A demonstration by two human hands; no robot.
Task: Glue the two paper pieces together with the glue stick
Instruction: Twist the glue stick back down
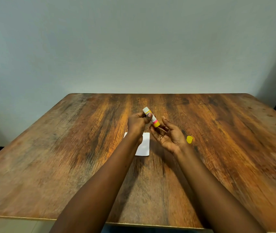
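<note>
My left hand (pixel 138 122) grips an uncapped glue stick (pixel 152 118) above the table, its white end pointing up and away and its yellow base toward my right hand. My right hand (pixel 169 136) is palm-up with fingers spread just beside the yellow base, holding nothing. The yellow cap (pixel 189 139) lies on the table to the right of my right hand. White paper (pixel 144 145) lies flat under my left wrist, partly hidden by it; I cannot tell whether it is one piece or two.
The wooden table (pixel 66 157) stretches wide on both sides. Its near edge runs along the bottom of the view and its far edge meets a plain grey wall. A dark object stands at the far right edge.
</note>
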